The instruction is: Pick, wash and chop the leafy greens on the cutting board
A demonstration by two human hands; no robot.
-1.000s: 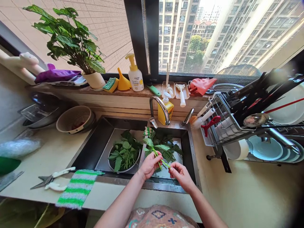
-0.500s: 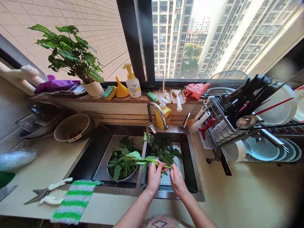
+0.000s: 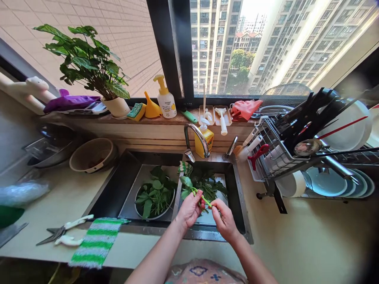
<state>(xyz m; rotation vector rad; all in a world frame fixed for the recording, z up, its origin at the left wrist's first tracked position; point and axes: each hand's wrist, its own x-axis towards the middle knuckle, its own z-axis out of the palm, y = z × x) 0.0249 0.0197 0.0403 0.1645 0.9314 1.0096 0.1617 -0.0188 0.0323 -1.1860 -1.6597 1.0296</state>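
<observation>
Over the right sink basin, my left hand (image 3: pixel 191 209) is closed on green leafy stems (image 3: pixel 194 191), whose leaves hang beyond its fingers. My right hand (image 3: pixel 224 217) pinches the lower end of the same stems, just right of my left hand. Below and beyond both hands, more leafy greens (image 3: pixel 209 187) lie in the right basin (image 3: pixel 243 215). A round bowl (image 3: pixel 156 217) heaped with picked leaves (image 3: pixel 156 189) stands in the left basin (image 3: pixel 118 185).
A faucet (image 3: pixel 197 134) arches over the divider, with a green-white cloth (image 3: pixel 185 168) below. Scissors (image 3: pixel 63 232) and a striped cloth (image 3: pixel 96 241) lie on the left counter. A colander (image 3: pixel 93 154) is behind them; a dish rack (image 3: pixel 274 157) stands right.
The stems and their leaves have swung closer to my left hand and the large leaf no longer reaches over the bowl. Both hands have turned slightly. The view has shifted a little.
</observation>
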